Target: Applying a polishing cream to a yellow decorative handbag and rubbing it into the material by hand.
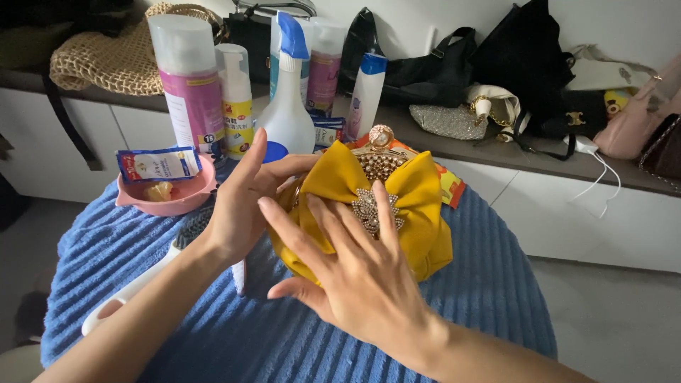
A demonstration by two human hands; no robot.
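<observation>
A mustard-yellow clutch purse [418, 213] with a big bow, a rhinestone brooch and a jewelled clasp stands on a round table covered by a blue ribbed cloth [496, 284]. My left hand [241, 202] cups the purse's left side, fingers spread toward its top. My right hand [347, 273] lies flat across the purse's front, fingertips reaching the brooch. A white-handled brush [135, 284] lies on the cloth under my left forearm.
A pink bowl [191, 198] with a sachet sits at the table's left. Behind the purse stand a white spray bottle [287, 106] and several other bottles. A counter [425, 142] behind holds several handbags, a woven bag and a white charger.
</observation>
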